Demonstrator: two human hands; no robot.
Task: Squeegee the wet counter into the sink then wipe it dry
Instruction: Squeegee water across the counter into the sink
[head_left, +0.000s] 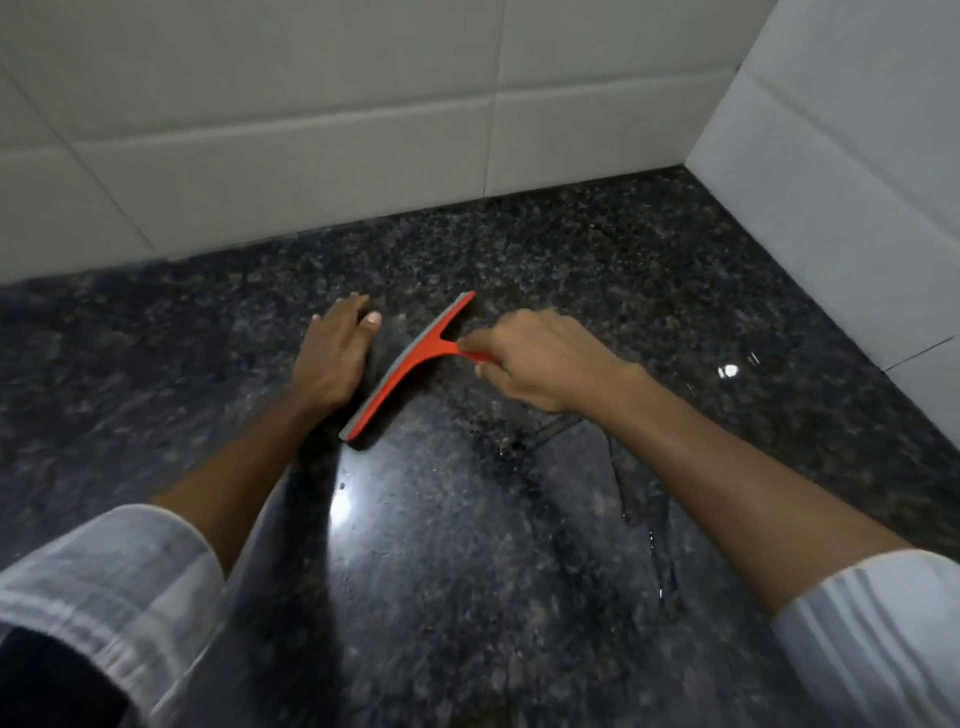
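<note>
Item: red squeegee (410, 364), blade down on wet granite counter (519, 545), handle clenched in right hand (540, 358). Left hand (332, 358) lay flat, fingers together, just beside the blade's far face. Risk, judged: blade would meet that hand, or lift and leave streaks. Tiled walls (311, 130) closed in ahead and rightward; open counter lay leftward. Sink not in view.

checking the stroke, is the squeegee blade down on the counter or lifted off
Down: the squeegee blade edge lies along the wet counter, with the right hand gripping its handle.
</note>
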